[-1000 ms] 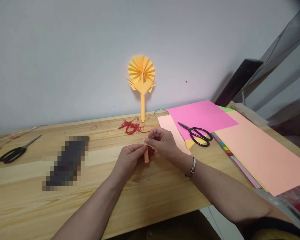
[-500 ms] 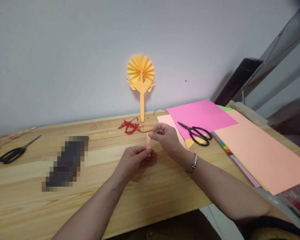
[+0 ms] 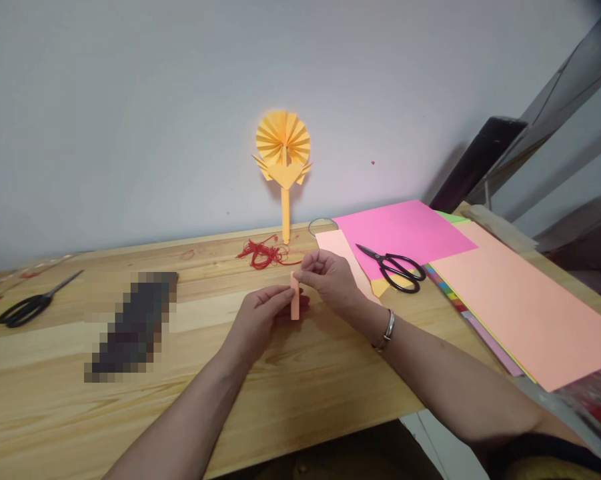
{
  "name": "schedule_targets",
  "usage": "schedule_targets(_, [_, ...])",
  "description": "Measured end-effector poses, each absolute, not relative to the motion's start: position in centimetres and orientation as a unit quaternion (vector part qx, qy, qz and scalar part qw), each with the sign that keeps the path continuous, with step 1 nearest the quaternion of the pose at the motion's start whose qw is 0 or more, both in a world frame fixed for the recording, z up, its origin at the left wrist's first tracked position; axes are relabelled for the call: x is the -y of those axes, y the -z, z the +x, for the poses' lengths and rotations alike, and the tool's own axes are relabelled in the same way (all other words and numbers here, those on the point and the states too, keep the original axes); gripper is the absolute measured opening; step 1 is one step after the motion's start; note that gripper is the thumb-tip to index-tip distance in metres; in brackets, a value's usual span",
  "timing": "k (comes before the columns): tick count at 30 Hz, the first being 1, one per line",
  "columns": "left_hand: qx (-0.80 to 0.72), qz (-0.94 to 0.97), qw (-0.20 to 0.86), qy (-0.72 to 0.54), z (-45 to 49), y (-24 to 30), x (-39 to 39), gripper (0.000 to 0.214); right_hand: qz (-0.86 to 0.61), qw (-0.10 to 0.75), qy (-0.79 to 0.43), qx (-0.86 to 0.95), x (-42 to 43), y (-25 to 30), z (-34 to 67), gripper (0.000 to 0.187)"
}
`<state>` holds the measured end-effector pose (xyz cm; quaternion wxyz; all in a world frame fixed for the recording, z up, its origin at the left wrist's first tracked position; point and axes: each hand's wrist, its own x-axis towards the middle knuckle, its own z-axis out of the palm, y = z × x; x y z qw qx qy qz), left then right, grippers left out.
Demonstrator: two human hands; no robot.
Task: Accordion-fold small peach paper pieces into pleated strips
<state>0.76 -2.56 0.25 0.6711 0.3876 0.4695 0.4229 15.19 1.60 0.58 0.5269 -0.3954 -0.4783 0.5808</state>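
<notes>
Between my hands, above the wooden table (image 3: 190,413), a narrow peach paper strip (image 3: 295,308) stands nearly upright. My left hand (image 3: 265,310) pinches it around its middle, thumb in front and fingers behind. At its top end, my right hand (image 3: 330,277) grips the strip between thumb and index finger, the other fingers curled. Just beyond my hands lies a tangle of red string (image 3: 265,254). A yellow paper fan flower (image 3: 283,137) on a rolled yellow stem leans against the wall behind it.
Black-handled scissors (image 3: 403,270) rest on a pink paper sheet (image 3: 405,227) at right. Peach paper sheets (image 3: 525,300) lie stacked farther right. More black scissors (image 3: 27,310) and a pixelated dark object (image 3: 135,327) are at left. A thin ring (image 3: 323,227) lies near the wall.
My left hand has shifted up the strip, so its lower end now shows below the thumb. The strip and my right hand have moved slightly left and down.
</notes>
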Motion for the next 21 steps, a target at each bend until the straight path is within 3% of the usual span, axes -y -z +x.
schedule_targets(7, [-0.512,0.409,0.627,-0.421,0.90,-0.82,2.72,0.029,-0.400,0.500,-0.609,0.468,-1.27,-0.78,15.01,0.020])
schedule_targets(14, [-0.517,0.416,0.622,-0.416,0.80,-0.90,2.61,0.029,-0.349,0.368,-0.697,0.506,-1.27,-0.78,15.49,0.036])
schedule_targets(21, [-0.536,0.455,0.589,-0.398,1.06,-0.95,2.78,0.030,-0.403,0.394,-0.642,0.520,-1.12,-0.37,15.09,0.027])
